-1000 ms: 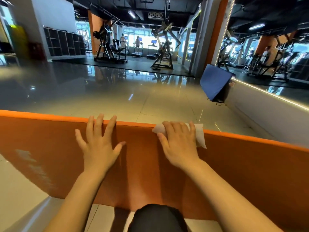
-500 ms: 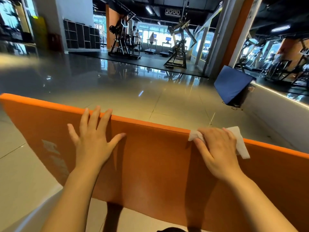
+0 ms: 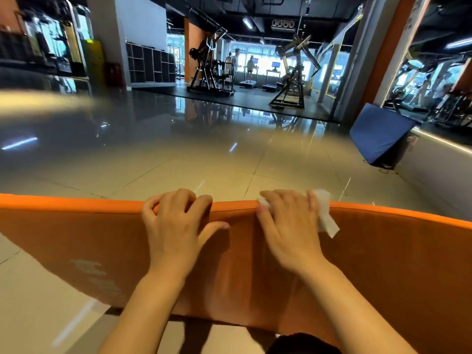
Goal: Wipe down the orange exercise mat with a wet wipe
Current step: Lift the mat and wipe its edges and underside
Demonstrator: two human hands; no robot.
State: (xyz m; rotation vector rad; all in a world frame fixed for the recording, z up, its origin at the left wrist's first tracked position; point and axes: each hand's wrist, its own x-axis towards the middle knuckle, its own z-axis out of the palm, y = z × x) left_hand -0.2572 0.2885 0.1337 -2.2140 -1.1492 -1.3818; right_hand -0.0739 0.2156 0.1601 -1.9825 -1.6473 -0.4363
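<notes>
Orange exercise mat (image 3: 255,272) lies flat on the pale tiled floor (image 3: 178,175) right in front of you, its long axis running left to right across your view, so both ends reach well past your arms. A faint whitish logo (image 3: 97,274) shows on its left part. Your forearms cross the near half of the mat, and both of your hands sit at its far long edge.

Your left hand (image 3: 176,226) has its fingers curled over that far edge with the thumb lying on the top surface, so it grips the mat rather than lying flat. Your right hand (image 3: 288,226), just beside it and not touching it, presses the white wet wipe (image 3: 325,215) against the same edge; the fingers bend over the rim, and the wipe sticks out crumpled from under the little-finger side, with a smaller bit showing at the index finger. This hand is slightly blurred, so you cannot tell how firmly the wipe is pinched.

Because the mat runs sideways, the unwiped length to the right is nearer your right hand, and a stroke along the edge in that direction looks like the natural next move while the left hand steadies the mat.

Farther off, a blue pad (image 3: 378,134) leans against the right wall, and gym machines (image 3: 288,80) stand at the back.
</notes>
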